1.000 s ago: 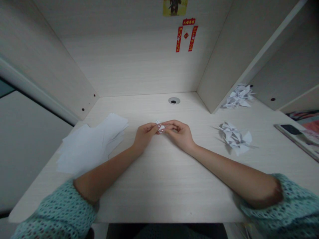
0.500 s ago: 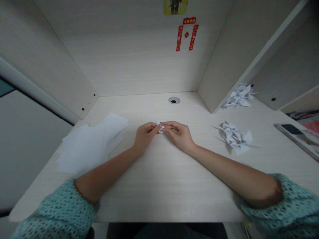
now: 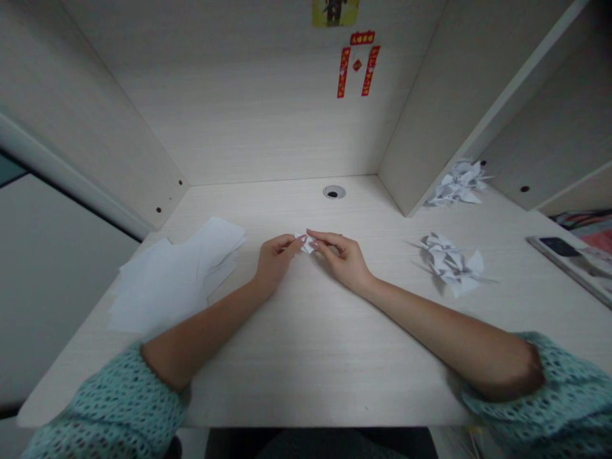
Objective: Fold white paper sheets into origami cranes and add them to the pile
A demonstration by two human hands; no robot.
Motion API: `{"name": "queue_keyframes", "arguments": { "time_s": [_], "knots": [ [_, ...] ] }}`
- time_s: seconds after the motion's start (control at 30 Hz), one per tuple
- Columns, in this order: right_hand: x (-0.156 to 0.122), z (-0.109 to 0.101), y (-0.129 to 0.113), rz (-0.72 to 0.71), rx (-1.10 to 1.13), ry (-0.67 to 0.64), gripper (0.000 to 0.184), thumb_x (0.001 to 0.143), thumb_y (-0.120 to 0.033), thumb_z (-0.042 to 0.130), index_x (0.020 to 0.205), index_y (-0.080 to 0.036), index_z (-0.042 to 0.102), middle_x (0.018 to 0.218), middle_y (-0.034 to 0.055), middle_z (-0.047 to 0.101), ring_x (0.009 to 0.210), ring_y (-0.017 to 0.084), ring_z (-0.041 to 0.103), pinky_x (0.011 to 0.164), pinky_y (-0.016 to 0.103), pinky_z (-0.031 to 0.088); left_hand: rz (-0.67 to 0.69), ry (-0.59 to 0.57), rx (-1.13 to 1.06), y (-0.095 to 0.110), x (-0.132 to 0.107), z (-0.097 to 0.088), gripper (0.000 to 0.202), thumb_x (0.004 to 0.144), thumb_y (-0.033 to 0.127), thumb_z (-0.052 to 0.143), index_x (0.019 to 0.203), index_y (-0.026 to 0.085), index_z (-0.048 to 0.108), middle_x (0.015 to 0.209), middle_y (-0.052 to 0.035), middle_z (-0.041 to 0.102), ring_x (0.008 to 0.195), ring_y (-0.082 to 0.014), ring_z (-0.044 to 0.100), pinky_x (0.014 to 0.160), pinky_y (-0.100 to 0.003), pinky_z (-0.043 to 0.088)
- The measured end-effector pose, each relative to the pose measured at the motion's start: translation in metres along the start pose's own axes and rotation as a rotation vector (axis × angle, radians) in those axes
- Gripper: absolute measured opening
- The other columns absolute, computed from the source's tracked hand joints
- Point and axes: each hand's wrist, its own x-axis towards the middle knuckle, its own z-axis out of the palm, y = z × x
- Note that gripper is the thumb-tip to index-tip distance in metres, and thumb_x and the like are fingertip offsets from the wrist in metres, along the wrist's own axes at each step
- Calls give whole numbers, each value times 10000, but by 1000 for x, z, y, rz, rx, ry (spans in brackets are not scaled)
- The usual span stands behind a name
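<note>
A small piece of folded white paper [image 3: 307, 244] is pinched between both hands, low over the middle of the desk [image 3: 306, 357]. My left hand [image 3: 276, 258] grips its left side between thumb and fingers. From the other side, my right hand [image 3: 345, 258] holds it with thumb and forefinger. The fingers cover part of the paper, so its full shape is hidden. Left of my left hand lies a loose stack of white paper sheets [image 3: 167, 280]. To the right of my right hand sits a pile of folded paper pieces [image 3: 452, 262].
Another heap of folded paper [image 3: 459, 183] lies beyond the upright panel [image 3: 430, 121]. A phone [image 3: 558, 247] rests on a flat object at the right. A round cable hole [image 3: 334, 192] is near the back wall, which bears red stickers [image 3: 343, 72].
The fingers have shifted slightly on the folded paper, and more of its white surface shows between them. My left hand has moved a little to the left. The piles stay put.
</note>
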Motion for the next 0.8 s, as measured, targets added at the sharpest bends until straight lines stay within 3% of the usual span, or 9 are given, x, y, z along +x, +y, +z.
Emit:
{"name": "queue_keyframes", "arguments": {
  "time_s": [0.07, 0.17, 0.27, 0.47, 0.67, 0.8],
  "knots": [
    [0, 1, 1, 33, -5, 21, 285, 806, -361, 637, 1049, -224, 692, 861, 43, 716, 785, 168, 634, 776, 318, 485, 1, 13, -5, 1, 0, 0, 290, 775, 438, 614, 657, 176, 659, 613, 22, 563, 609, -115, 458, 571, -239, 348],
    [1, 1, 5, -10, -84, 4, 175, 779, -378, 666, 819, -216, 719, 815, 45, 701, 794, 181, 617, 759, 325, 465, 13, 25, -10, 3, -1, 1, 284, 775, 431, 619, 656, 177, 664, 604, 25, 546, 606, -112, 443, 577, -242, 340],
    [2, 0, 8, -52, -141, -16, 200, 797, -368, 650, 670, -217, 683, 736, 29, 687, 767, 181, 602, 765, 335, 440, 21, 23, -26, 5, -2, 2, 295, 764, 418, 634, 599, 173, 637, 590, 30, 524, 600, -107, 437, 582, -242, 336],
    [4, 0, 8, -6, -115, -36, 227, 779, -368, 664, 620, -207, 671, 620, 18, 640, 681, 171, 557, 674, 311, 413, 13, 39, 54, 0, -2, 1, 359, 793, 468, 583, 591, 176, 628, 549, 28, 524, 572, -116, 444, 556, -246, 327],
    [4, 0, 5, 32, -69, -58, 246, 765, -379, 673, 604, -193, 673, 620, 23, 626, 661, 160, 543, 637, 296, 403, 1, 7, -28, 1, -2, 0, 325, 812, 433, 566, 653, 172, 675, 824, -40, 714, 719, -153, 556, 620, -250, 376],
    [3, 0, 6, 44, -74, -59, 261, 766, -407, 667, 620, -190, 680, 639, 26, 636, 660, 156, 543, 624, 289, 403, -28, 26, -123, 3, -2, -1, 347, 782, 407, 598, 529, 170, 609, 812, -53, 725, 844, -195, 612, 666, -263, 397]
  ]
}}
